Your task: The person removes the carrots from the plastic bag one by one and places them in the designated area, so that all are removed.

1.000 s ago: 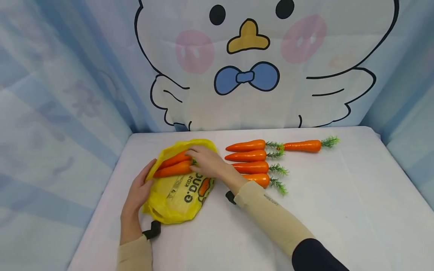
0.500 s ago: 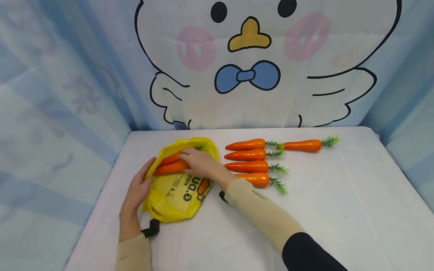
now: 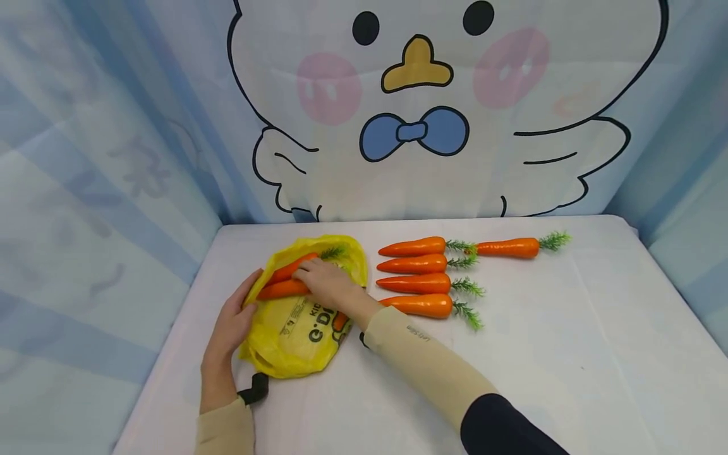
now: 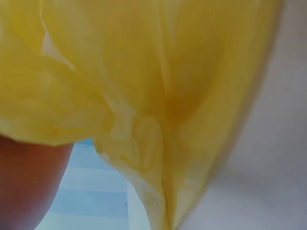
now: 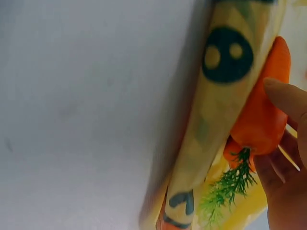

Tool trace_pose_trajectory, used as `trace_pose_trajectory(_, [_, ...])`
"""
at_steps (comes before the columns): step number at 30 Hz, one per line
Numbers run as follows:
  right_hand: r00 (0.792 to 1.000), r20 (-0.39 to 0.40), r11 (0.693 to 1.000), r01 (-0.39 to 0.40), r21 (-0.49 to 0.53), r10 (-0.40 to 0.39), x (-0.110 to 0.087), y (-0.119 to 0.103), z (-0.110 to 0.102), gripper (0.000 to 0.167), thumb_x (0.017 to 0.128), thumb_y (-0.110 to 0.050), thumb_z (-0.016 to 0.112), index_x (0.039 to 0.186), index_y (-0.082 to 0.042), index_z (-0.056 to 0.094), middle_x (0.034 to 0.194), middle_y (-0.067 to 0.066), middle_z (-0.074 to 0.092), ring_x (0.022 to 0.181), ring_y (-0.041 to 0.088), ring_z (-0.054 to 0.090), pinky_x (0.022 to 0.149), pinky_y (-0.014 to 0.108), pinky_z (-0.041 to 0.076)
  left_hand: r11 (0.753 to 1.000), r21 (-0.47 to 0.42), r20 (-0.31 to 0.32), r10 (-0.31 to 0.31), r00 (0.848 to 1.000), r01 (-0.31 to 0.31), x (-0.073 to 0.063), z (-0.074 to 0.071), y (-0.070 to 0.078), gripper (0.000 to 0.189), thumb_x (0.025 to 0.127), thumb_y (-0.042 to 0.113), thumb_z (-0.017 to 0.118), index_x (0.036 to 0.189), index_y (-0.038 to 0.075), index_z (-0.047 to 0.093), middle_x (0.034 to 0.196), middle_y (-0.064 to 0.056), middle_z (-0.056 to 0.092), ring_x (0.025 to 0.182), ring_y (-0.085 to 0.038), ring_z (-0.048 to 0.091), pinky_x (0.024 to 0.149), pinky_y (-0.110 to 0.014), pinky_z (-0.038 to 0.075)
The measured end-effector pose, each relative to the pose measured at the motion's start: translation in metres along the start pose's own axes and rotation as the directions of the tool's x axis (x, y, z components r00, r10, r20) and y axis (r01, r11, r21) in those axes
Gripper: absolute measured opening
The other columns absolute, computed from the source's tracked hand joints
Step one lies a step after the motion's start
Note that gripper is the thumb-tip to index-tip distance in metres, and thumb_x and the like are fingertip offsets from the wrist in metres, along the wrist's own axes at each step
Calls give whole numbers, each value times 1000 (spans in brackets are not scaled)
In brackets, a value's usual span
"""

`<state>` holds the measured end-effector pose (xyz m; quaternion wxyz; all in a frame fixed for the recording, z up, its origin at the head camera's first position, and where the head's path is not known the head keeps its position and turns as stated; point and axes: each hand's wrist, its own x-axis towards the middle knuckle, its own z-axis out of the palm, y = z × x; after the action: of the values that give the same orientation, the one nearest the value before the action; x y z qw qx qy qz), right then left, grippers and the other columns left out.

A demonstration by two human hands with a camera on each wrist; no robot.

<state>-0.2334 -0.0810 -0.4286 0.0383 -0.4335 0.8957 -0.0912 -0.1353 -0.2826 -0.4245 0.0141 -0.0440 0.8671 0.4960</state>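
A yellow plastic bag (image 3: pixel 290 354) with dark print lies on its side, its mouth spread. My left hand (image 3: pixel 232 322) holds the bag's left edge between thumb and fingers; the left wrist view is mostly filled by thin yellow film. Inside the mouth are two orange carrots with green tops. My right hand (image 3: pixel 330 284) reaches in and grips the nearer carrot (image 3: pixel 282 289), thumb on one side and fingers on the other in the right wrist view. The farther carrot (image 3: pixel 291 268) lies beside it, its leaves (image 3: pixel 332 253) showing beyond my knuckles.
Right of the bag, several carrots (image 3: pixel 415 283) lie in a column, tips to the left. Another carrot (image 3: pixel 508 248) lies farther right, its tip at their leaves. A white cloth covers the table (image 3: pixel 540 354). A printed curtain (image 3: pixel 489 177) stands behind, with others at both sides.
My right hand has moved left and deeper into the bag with the nearer carrot. The farther carrot's leaves have come into sight. My left hand keeps its place on the bag's edge.
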Motion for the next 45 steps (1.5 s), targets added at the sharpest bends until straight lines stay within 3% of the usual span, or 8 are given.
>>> trace_pose_trajectory(10, [999,-55,997,-6,-83,2,5,-9,5,41,96,-23,70,135,-14,62,132,1,58,119,18,53,103,28,44,1000,-3,1,-11,1000,11,-1,-2,2,65,98,-2,35,161,14,29,164,-10,27,151,-32,20,120,-55,16])
trace_pose_trajectory(19, [998,-65,999,-17,-35,15,-4,-10,-9,43,96,-23,71,137,-13,62,135,2,57,124,19,51,109,28,38,1000,1,-1,-5,1000,5,-1,-3,2,65,98,-2,35,161,14,29,164,-10,27,151,-32,20,120,-54,16])
trace_pose_trajectory(30, [993,-121,1000,14,23,-11,-41,4,-35,43,95,-21,71,136,-10,61,138,4,57,126,20,50,110,30,39,1000,9,-3,10,1000,-10,0,-2,-1,64,99,0,35,161,13,29,164,-10,27,151,-31,20,121,-54,16])
trace_pose_trajectory(38, [987,-158,999,-12,52,20,-77,25,-55,44,92,-14,74,134,-8,63,135,6,58,126,23,52,108,35,43,1000,15,-3,20,1000,-20,0,1,-4,64,98,-2,35,160,12,29,164,-11,27,151,-32,20,121,-54,16])
trace_pose_trajectory(45, [978,-209,997,10,72,5,-106,46,-67,41,92,-12,74,132,-7,64,133,8,59,124,25,52,104,36,46,1000,6,-5,24,1000,-24,0,0,-3,64,98,-2,36,161,12,28,164,-11,27,151,-32,20,121,-54,16])
